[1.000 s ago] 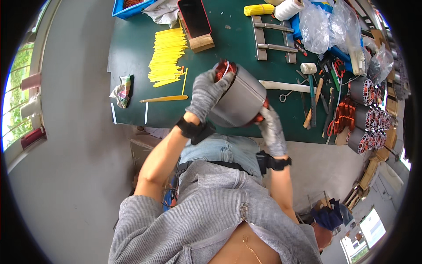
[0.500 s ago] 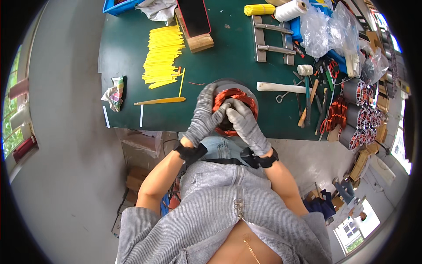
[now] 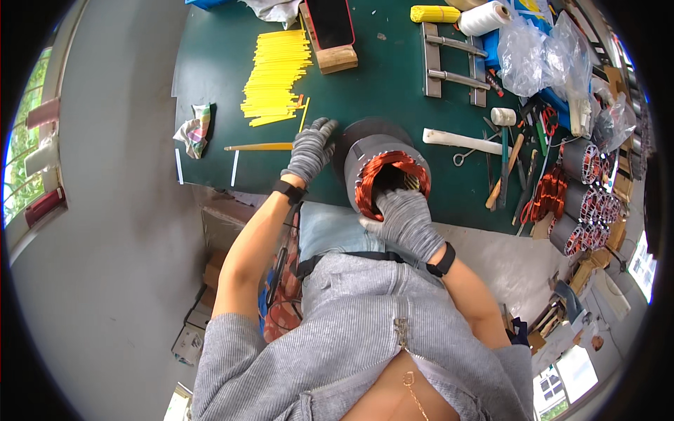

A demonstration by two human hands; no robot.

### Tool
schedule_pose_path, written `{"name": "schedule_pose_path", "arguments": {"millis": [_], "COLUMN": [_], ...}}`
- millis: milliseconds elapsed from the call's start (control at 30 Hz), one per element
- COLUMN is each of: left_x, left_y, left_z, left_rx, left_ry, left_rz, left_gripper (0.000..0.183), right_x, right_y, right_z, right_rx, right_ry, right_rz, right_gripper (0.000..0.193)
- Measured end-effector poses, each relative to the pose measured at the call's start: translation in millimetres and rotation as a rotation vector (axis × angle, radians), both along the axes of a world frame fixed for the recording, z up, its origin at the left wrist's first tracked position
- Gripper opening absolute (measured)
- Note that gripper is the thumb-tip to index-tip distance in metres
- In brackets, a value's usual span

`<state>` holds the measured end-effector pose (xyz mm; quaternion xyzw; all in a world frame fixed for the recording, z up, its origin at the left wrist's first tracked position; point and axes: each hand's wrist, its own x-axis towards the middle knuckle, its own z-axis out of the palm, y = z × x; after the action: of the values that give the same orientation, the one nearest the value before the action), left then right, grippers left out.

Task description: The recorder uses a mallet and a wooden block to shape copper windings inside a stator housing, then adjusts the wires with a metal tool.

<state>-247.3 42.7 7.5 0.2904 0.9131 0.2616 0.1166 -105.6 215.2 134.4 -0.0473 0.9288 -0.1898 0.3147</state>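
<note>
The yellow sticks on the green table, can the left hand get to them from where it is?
Probably yes. The left hand lies flat on the green table, and the yellow sticks lie just beyond its fingertips with only bare tabletop between.

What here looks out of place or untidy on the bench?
Little stands out. The stator stands upright at the bench edge, right hand on its near rim, left hand flat beside it. The yellow strips lie loosely fanned, and a crumpled wrapper sits near the left edge.

Gloved hands (image 3: pixel 404 219) on copper-wound stator (image 3: pixel 385 177)
</note>
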Motion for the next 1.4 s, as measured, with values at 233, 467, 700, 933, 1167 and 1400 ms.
{"name": "schedule_pose_path", "arguments": {"millis": [233, 467, 700, 933, 1167, 1400], "left_x": [27, 87, 128, 89, 144, 137], "left_y": [2, 17, -16, -37, 32, 64], "left_z": [-14, 4, 56, 111, 89, 51], "left_rx": [-0.290, -0.466, -0.299, -0.066, 0.639, 0.543], "left_ry": [-0.182, -0.167, -0.338, -0.194, -0.310, -0.050], "left_rz": [-0.072, 0.037, -0.548, 0.166, 0.529, 0.623], "left_gripper": [0.019, 0.021, 0.029, 0.024, 0.071, 0.077], "right_x": [13, -8, -20, 6, 130, 138], "right_y": [5, 28, -2, 17, 236, 292], "right_z": [-6, -5, -12, 0, -120, -134], "right_rx": [-0.078, -0.122, -0.129, -0.635, 0.581, 0.317], "right_ry": [0.351, 0.558, 0.444, 0.893, 0.781, 0.505], "right_rz": [-0.051, -0.152, -0.332, -0.445, -0.798, -0.866], "right_gripper": [0.038, 0.036, 0.041, 0.013, 0.047, 0.051]}}
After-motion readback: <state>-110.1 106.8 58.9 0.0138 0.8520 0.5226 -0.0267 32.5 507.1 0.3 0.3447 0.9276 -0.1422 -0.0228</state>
